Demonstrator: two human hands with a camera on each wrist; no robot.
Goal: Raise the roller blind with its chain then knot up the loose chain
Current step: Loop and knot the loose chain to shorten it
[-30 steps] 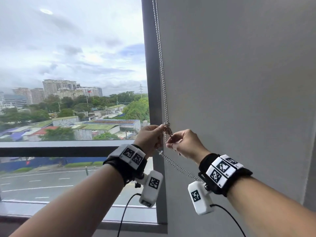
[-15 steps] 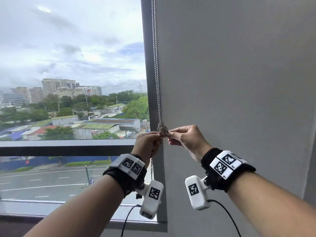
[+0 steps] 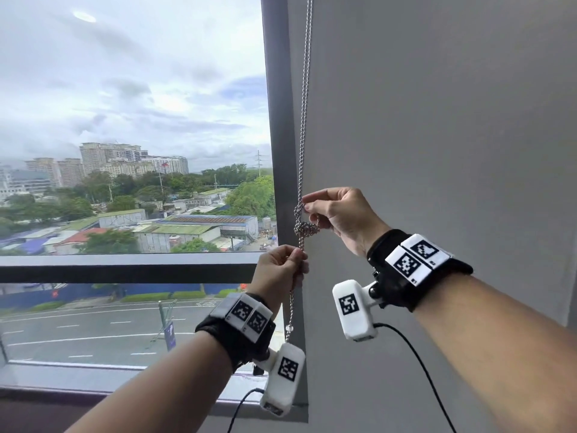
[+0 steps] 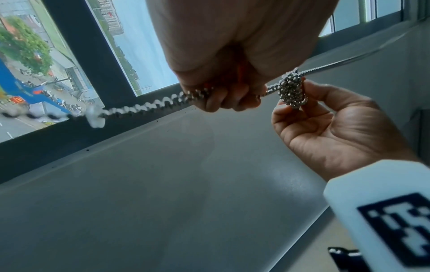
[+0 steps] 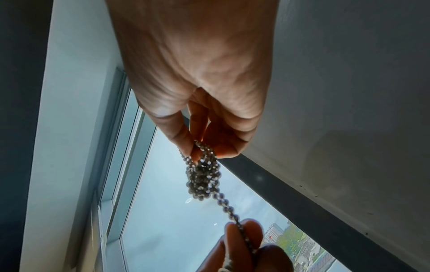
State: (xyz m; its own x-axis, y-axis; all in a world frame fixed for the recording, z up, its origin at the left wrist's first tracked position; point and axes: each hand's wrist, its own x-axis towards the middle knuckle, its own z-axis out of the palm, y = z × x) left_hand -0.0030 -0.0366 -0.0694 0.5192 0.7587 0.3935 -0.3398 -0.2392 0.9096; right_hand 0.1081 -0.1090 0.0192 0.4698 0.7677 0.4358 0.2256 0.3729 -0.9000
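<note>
Chain (image 3: pixel 304 120) of small metal beads hangs doubled down the dark window frame (image 3: pixel 278 135), beside a smooth grey wall (image 3: pixel 437 120). Midway it bunches into a knot (image 3: pixel 304 229), a lumpy, glinting cluster of wound beads.

Right hand (image 3: pixel 338 215) sits at and just above the knot, thumb and forefinger pinched narrow on the strands where they enter it, the other fingers curled under against the cluster. From the right wrist the knot (image 5: pixel 202 179) dangles directly off those fingertips (image 5: pixel 184 143).

Left hand (image 3: pixel 278 271) sits just below the knot, closed in a fist round the chain. Below this fist the twisted tail drops to a small pale connector (image 3: pixel 289 327). From the left wrist the tail (image 4: pixel 144 107) blurs away from the knuckles, the knot (image 4: pixel 292 92) just past them.
</note>
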